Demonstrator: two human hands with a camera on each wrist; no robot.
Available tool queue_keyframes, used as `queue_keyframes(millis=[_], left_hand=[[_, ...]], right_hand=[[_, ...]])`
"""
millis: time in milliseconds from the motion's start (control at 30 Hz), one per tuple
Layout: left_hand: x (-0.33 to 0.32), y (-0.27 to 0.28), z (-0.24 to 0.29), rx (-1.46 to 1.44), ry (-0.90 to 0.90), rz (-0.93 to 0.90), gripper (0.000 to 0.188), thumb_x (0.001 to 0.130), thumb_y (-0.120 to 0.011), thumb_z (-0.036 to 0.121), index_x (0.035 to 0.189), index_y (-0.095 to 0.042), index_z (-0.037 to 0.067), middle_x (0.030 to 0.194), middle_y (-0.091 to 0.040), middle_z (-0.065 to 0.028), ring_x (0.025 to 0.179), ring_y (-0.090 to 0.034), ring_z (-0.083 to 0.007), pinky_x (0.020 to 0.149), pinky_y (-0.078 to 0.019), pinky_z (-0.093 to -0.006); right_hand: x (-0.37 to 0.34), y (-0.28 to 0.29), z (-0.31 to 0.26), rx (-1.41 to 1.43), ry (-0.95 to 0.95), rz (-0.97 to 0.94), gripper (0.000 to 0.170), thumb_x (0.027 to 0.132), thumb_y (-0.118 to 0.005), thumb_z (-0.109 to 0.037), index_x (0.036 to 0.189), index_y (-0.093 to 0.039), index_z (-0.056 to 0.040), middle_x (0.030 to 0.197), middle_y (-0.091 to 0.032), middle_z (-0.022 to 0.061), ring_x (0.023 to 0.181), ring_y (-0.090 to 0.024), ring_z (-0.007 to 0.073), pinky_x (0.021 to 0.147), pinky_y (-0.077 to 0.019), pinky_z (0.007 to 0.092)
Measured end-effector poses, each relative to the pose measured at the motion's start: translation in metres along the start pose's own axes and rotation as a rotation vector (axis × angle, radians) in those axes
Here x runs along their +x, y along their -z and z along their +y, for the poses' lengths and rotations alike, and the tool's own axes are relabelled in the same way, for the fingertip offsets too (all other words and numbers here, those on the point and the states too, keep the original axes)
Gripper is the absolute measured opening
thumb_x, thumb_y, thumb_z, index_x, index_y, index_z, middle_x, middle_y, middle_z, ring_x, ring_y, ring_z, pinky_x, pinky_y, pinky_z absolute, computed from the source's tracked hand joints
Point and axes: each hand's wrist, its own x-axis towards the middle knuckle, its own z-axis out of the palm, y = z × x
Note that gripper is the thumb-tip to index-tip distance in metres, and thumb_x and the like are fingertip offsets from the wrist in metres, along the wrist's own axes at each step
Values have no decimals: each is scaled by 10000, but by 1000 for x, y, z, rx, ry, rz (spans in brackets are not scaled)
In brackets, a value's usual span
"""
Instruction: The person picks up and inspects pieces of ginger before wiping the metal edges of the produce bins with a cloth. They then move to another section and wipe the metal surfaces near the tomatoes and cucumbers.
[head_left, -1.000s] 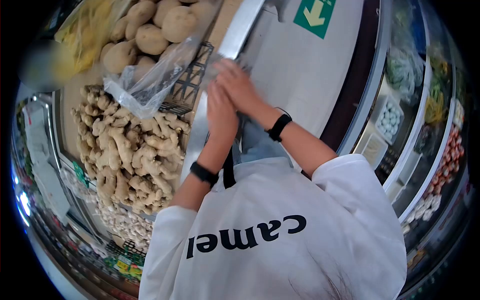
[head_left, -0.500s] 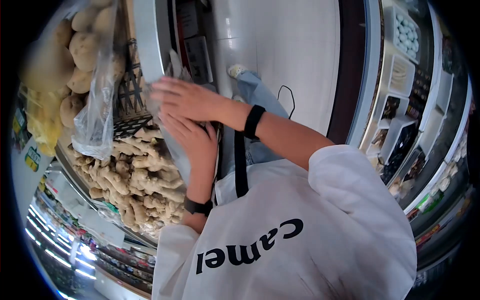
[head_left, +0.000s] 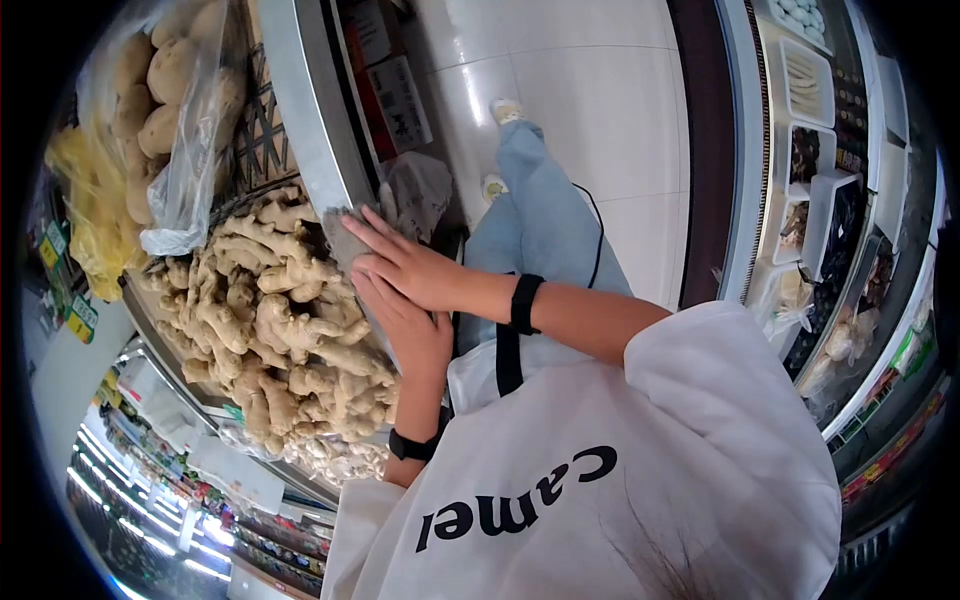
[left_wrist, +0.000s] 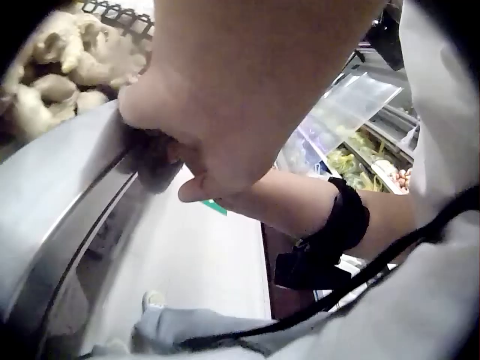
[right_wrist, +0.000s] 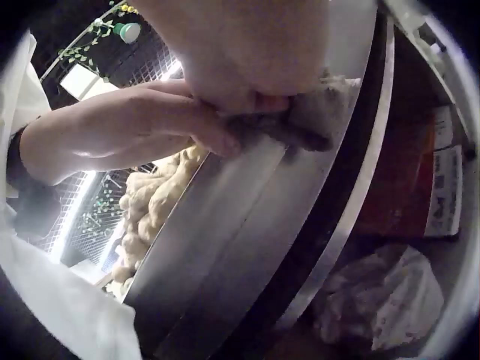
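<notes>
A grey cloth (head_left: 345, 238) lies on the metal counter edge (head_left: 308, 110) beside the ginger pile (head_left: 265, 300). My right hand (head_left: 415, 272) presses on it with straight fingers. Just below, my left hand (head_left: 408, 332) lies with its fingers extended and partly under the right hand. The right wrist view has the cloth (right_wrist: 319, 116) flat on the metal under my right hand (right_wrist: 240, 56); my left hand (right_wrist: 176, 120) touches it from the side. Seen dark and bunched, the cloth (left_wrist: 154, 161) is beneath my left hand (left_wrist: 210, 112) in the left wrist view.
Potatoes (head_left: 170, 75) in a clear bag and a yellow bag (head_left: 90, 220) stand past a black crate (head_left: 262, 130). Below the counter are boxes (head_left: 398, 100) and a plastic bag (head_left: 418, 190). Shelves with white trays (head_left: 806, 85) line the right side.
Both hands and the cloth have moved along the metal edge toward the body, past the ginger. The view has shifted, showing more floor and the legs.
</notes>
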Motion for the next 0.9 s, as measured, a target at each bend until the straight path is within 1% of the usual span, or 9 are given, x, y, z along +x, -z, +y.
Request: queue_keyframes(millis=[133,200,300,467,533,633,767,800,900], left_hand=[[6,1,-3,-7,47,-12,809,787,-576,148,1381,-80,-86,1429,-77,-326,1337,-83,-463,1087,-114,-502],[21,1,-7,49,-37,30,797,783,-573,140,1380,-96,-85,1432,-86,-320,1335,-95,-466,1083,-132,-506],[61,5,-11,81,-128,66,754,760,-561,109,1355,-157,-118,1416,-139,-325,1315,-143,-486,1080,-159,-522],[151,11,-8,64,-190,121,746,744,-568,89,1367,-191,-75,1419,-191,-291,1324,-178,-438,1087,-166,-497],[182,10,-12,92,-220,190,740,804,-580,211,1405,-193,20,1459,-180,-214,1351,-177,-367,1078,-212,-443],[209,10,-7,124,-184,199,738,815,-577,248,1408,-195,33,1460,-182,-208,1351,-179,-364,1077,-216,-440],[181,10,-1,128,-156,149,764,789,-588,217,1396,-185,-12,1452,-176,-234,1345,-176,-386,1085,-189,-447],[164,10,2,109,-140,122,775,758,-581,167,1388,-178,-36,1446,-167,-254,1339,-167,-408,1092,-165,-462],[112,13,6,132,-90,6,793,737,-561,112,1380,-137,-79,1438,-126,-294,1335,-136,-445,1094,-146,-488]], right_hand=[[3,-6,5,10,-24,47,465,887,-475,-78,1331,-338,-65,1490,-96,138,1368,-130,339,1036,-353,395],[14,0,9,89,-39,120,641,879,-463,-39,1436,-150,-91,1495,-66,147,1361,-164,332,1050,-318,381],[39,16,17,224,-184,151,672,856,-437,14,1438,-109,-59,1498,-34,161,1340,-214,353,1054,-295,365],[109,40,60,118,-144,351,719,780,-397,90,1429,-109,-25,1476,-124,207,1288,-299,385,1002,-356,368],[137,61,67,201,-261,268,739,754,-413,90,1420,-106,-8,1447,-187,232,1222,-371,408,951,-403,376],[157,70,80,182,-230,333,736,754,-425,79,1415,-113,-8,1430,-215,244,1155,-421,432,914,-427,391],[130,48,77,186,-172,408,733,774,-410,64,1428,-100,-50,1421,-237,244,1130,-442,440,887,-438,414],[116,48,65,257,-268,291,711,807,-419,34,1429,-81,-41,1432,-216,242,1155,-428,435,921,-421,401],[68,21,44,305,-257,236,669,892,-434,-67,1431,-41,-18,1462,-127,248,1319,-257,375,1068,-259,363]])
